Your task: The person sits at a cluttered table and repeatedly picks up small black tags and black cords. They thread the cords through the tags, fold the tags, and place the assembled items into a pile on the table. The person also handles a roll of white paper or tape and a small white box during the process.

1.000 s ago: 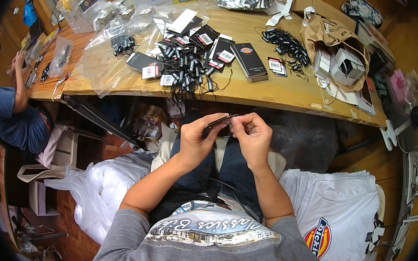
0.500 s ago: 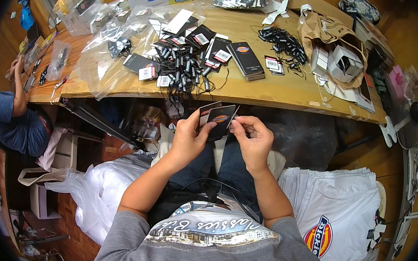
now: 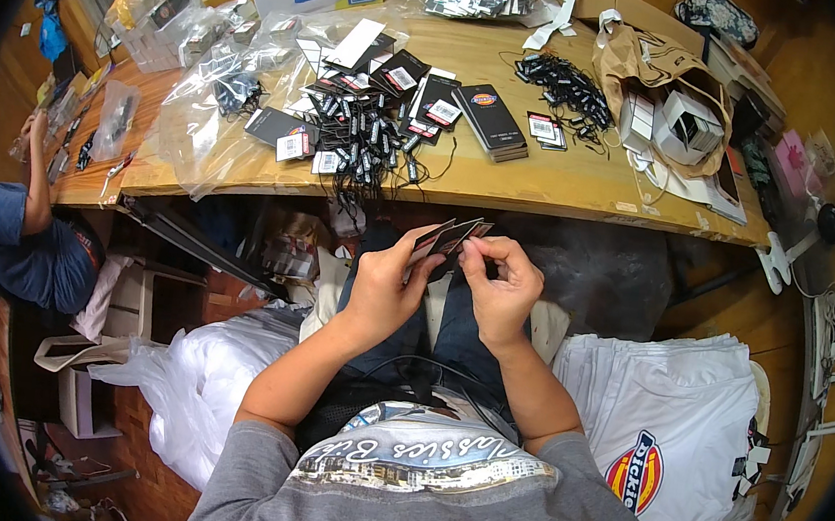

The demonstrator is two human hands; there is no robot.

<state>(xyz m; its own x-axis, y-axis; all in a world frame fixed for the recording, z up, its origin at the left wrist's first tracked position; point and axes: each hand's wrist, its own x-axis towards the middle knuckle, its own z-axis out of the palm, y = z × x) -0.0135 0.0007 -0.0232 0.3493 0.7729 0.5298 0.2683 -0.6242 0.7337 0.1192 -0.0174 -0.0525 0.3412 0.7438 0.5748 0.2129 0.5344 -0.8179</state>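
Above my lap, just below the table's front edge, my left hand [image 3: 385, 283] grips a few black hang tags [image 3: 453, 236], thumb on the near side. They are tilted, so mostly their edges show. My right hand [image 3: 503, 287] is closed in a pinch at the right edge of these tags; what lies under its fingertips is partly hidden. On the table ahead lies a heap of black string loops [image 3: 358, 144] with small black pieces, mixed with tags bearing white stickers. Right of it sits a neat stack of black hang tags [image 3: 492, 117].
A second pile of black strings [image 3: 570, 89] lies near a brown paper bag [image 3: 613, 53] holding white boxes. Clear plastic bags [image 3: 188, 138] cover the table's left part. Folded white shirts [image 3: 665, 405] are at my right, white plastic [image 3: 205, 381] at my left. Another person [image 3: 32, 244] sits far left.
The tags in my left hand have turned from showing a printed front to being seen nearly edge-on. My right hand stays at their right edge, only slightly shifted.
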